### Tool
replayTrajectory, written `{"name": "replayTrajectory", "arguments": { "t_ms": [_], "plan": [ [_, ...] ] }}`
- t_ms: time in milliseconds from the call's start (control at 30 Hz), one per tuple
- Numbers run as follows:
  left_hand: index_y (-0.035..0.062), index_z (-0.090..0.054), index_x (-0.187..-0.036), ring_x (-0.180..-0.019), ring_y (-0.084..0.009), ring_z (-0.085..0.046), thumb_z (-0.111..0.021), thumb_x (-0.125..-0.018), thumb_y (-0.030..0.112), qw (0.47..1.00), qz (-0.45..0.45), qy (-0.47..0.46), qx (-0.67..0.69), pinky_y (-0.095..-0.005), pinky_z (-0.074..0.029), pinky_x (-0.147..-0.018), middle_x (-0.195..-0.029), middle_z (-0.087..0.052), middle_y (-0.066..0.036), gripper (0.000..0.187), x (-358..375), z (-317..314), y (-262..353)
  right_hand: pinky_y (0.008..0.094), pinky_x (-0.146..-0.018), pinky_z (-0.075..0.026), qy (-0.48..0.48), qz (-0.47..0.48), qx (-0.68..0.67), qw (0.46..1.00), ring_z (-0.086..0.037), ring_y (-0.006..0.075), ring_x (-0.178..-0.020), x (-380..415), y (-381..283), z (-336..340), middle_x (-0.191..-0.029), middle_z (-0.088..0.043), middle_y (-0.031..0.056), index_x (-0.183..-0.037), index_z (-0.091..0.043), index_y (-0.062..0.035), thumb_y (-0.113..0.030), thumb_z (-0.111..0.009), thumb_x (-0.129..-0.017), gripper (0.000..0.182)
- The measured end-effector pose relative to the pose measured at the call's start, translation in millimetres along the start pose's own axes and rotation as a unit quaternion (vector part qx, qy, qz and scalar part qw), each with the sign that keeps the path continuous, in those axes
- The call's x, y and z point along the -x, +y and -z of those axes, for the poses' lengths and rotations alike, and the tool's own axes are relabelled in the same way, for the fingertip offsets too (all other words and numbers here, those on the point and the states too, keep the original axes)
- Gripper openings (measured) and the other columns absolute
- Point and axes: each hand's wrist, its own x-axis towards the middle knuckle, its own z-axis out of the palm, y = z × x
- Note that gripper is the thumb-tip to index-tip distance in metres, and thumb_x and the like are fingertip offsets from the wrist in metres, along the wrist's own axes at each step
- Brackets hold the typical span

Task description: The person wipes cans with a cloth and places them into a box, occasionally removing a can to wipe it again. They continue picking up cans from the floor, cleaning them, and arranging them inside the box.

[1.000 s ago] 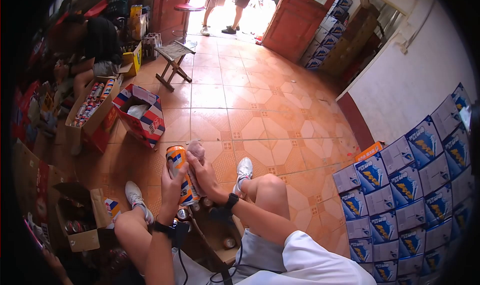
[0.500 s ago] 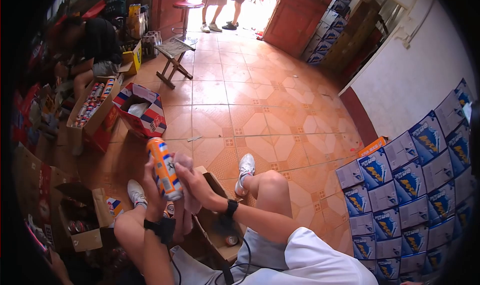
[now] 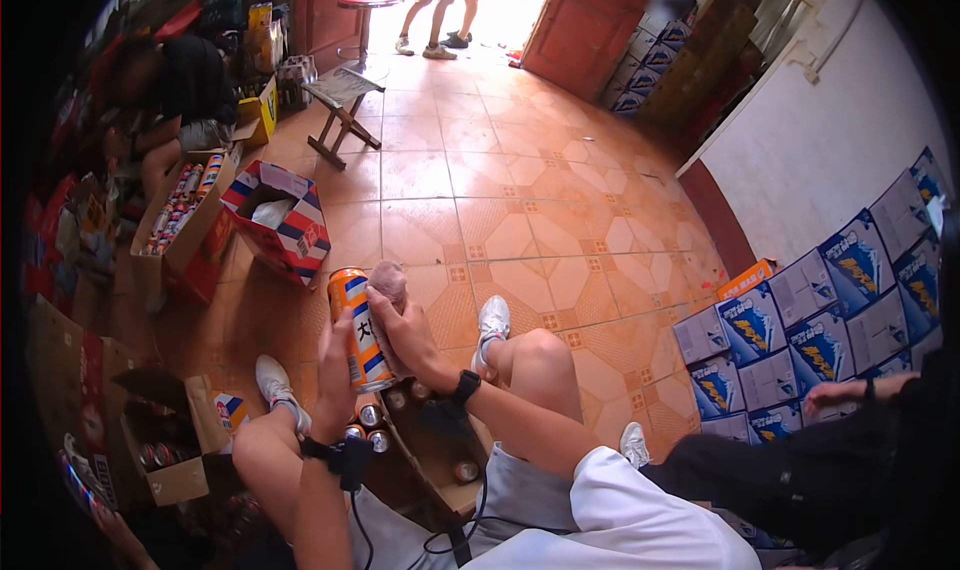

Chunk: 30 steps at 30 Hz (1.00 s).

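Note:
An orange, white and blue can (image 3: 360, 332) stands nearly upright between my two hands. My left hand (image 3: 336, 360) grips its left side. Against its right side, my right hand (image 3: 400, 330) presses a pinkish-grey cloth (image 3: 387, 282), with the fingers partly hidden by the cloth. Below my hands, an open cardboard box (image 3: 425, 465) between my legs holds several cans, and one silver-topped can (image 3: 466, 471) lies apart from the others at its right.
Left are a carton of cans (image 3: 140, 260), a red-white-blue box (image 3: 297, 240), an open carton (image 3: 180, 482), a folding stool (image 3: 343, 88) and a seated person (image 3: 190, 85). Blue cartons (image 3: 770, 380) are stacked right, beside a person in black trousers (image 3: 760, 475). Others stand at the doorway.
The can and both hands have moved slightly right, and the can is more upright. Someone in black trousers has come into view at the right. The legs at the doorway have shifted.

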Motion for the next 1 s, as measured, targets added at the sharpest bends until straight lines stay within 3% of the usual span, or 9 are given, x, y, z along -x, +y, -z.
{"name": "replayTrajectory", "arguments": {
  "t_ms": [100, 233, 333, 367, 433, 667, 800, 867, 1000],
  "plan": [
    [0.0014, -0.055, -0.129, -0.095, -0.0116, -0.066, -0.064, -0.101, 0.033, 0.986, -0.055, -0.019, -0.153, -0.0271, -0.056, -0.079, -0.107, -0.066, -0.007, 0.043, 9.8, -13.0, 9.8, 0.0312, -0.08, -0.056, -0.004, 0.017, 0.034, 0.999, -0.068, 0.0178, -0.088, 0.2, 5.3, 1.9, -0.098, -0.071, 0.0117, -0.114, -0.063, 0.0052, -0.045, -0.062, -0.101, 0.052],
    [0.0002, -0.055, -0.13, -0.095, -0.0135, -0.067, -0.062, -0.1, 0.027, 0.994, -0.033, -0.039, -0.099, -0.0275, -0.056, -0.081, -0.109, -0.066, -0.008, 0.04, -1.8, 14.1, 10.4, 0.027, -0.084, -0.054, -0.048, 0.04, -0.042, 0.997, -0.064, 0.0133, -0.097, 18.6, -1.5, -9.3, -0.109, -0.067, 0.0103, -0.124, -0.057, 0.005, -0.042, -0.062, -0.102, 0.052],
    [-0.0017, -0.052, -0.136, -0.115, -0.0207, -0.066, -0.051, -0.105, 0.036, 0.994, -0.014, -0.072, 0.077, -0.0338, -0.051, -0.103, -0.124, -0.067, -0.014, 0.049, -11.2, 29.5, 17.8, 0.0291, -0.09, -0.053, -0.125, -0.002, -0.088, 0.988, -0.064, 0.0158, -0.103, 46.6, -20.7, -14.8, -0.112, -0.067, 0.0122, -0.128, -0.055, 0.0056, -0.039, -0.06, -0.104, 0.051],
    [-0.0018, -0.053, -0.136, -0.116, -0.0209, -0.065, -0.047, -0.106, 0.038, 0.994, -0.085, -0.062, 0.022, -0.0337, -0.051, -0.104, -0.124, -0.067, -0.013, 0.051, -0.7, 18.5, 23.3, 0.0317, -0.093, -0.053, -0.154, -0.011, -0.097, 0.983, -0.065, 0.0179, -0.106, 51.4, -21.9, -16.3, -0.113, -0.068, 0.0145, -0.131, -0.054, 0.007, -0.038, -0.06, -0.104, 0.053],
    [0.0003, -0.055, -0.133, -0.112, -0.0196, -0.068, -0.046, -0.106, 0.04, 0.996, -0.045, -0.048, 0.057, -0.034, -0.054, -0.1, -0.122, -0.068, -0.013, 0.049, 6.2, 6.9, 34.7, 0.0314, -0.094, -0.053, -0.146, 0.002, -0.092, 0.985, -0.064, 0.0167, -0.106, 49.6, -17.3, -18.7, -0.114, -0.068, 0.0138, -0.127, -0.056, 0.0071, -0.038, -0.06, -0.103, 0.051],
    [0.0028, -0.057, -0.13, -0.099, -0.0166, -0.07, -0.052, -0.104, 0.041, 0.996, 0.021, -0.075, 0.049, -0.0301, -0.057, -0.089, -0.111, -0.07, -0.007, 0.046, 3.3, 17.9, -12.5, 0.0275, -0.072, -0.056, -0.072, -0.052, -0.172, 0.981, -0.067, 0.0112, -0.081, 20.3, -28.1, 0.8, -0.093, -0.07, 0.0078, -0.114, -0.063, 0.0027, -0.041, -0.059, -0.102, 0.046],
    [0.0016, -0.054, -0.133, -0.102, -0.0146, -0.066, -0.056, -0.103, 0.039, 0.987, -0.098, 0.002, -0.13, -0.0293, -0.055, -0.088, -0.116, -0.065, -0.009, 0.048, 2.4, 6.4, -9.6, 0.0342, -0.075, -0.057, -0.047, 0.002, -0.076, 0.996, -0.07, 0.0206, -0.085, 15.0, -23.4, 5.3, -0.098, -0.071, 0.0156, -0.114, -0.063, 0.0061, -0.041, -0.063, -0.099, 0.049],
    [0.0014, -0.053, -0.133, -0.103, -0.0142, -0.066, -0.058, -0.102, 0.038, 0.988, -0.075, -0.019, -0.136, -0.0291, -0.054, -0.089, -0.117, -0.064, -0.009, 0.049, 2.1, 2.4, -1.4, 0.0419, -0.082, -0.057, 0.004, 0.065, 0.06, 0.996, -0.073, 0.0337, -0.093, 13.1, -19.5, 6.6, -0.1, -0.072, 0.0263, -0.115, -0.062, 0.0094, -0.041, -0.069, -0.093, 0.056],
    [0.0012, -0.052, -0.135, -0.108, -0.0134, -0.063, -0.064, -0.1, 0.035, 0.98, -0.075, -0.034, -0.182, -0.0287, -0.052, -0.092, -0.12, -0.062, -0.008, 0.05, 6.1, -2.6, -0.6, 0.0439, -0.088, -0.056, 0.021, 0.109, 0.147, 0.983, -0.073, 0.038, -0.101, 15.8, -23.8, 4.4, -0.102, -0.073, 0.027, -0.12, -0.061, 0.0089, -0.044, -0.069, -0.092, 0.06]
  ]
}}
